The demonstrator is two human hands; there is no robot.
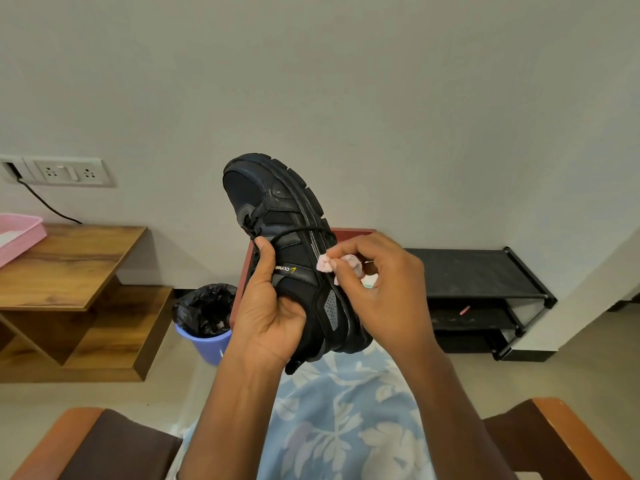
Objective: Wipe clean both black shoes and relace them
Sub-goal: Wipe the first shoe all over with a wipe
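1. Left of where we grip, we see a wooden table point(69, 258) bearing a pink tray point(20, 233).
2. Above it, a wall socket panel point(67, 172) with a black cable point(45, 202).
3. Just below-left, a blue bin point(207, 341) lined in black.
4. Right, a black shoe rack point(485, 292).

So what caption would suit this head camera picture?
Left hand holds a black shoe up while right hand rubs its sole edge with a pink wipe.
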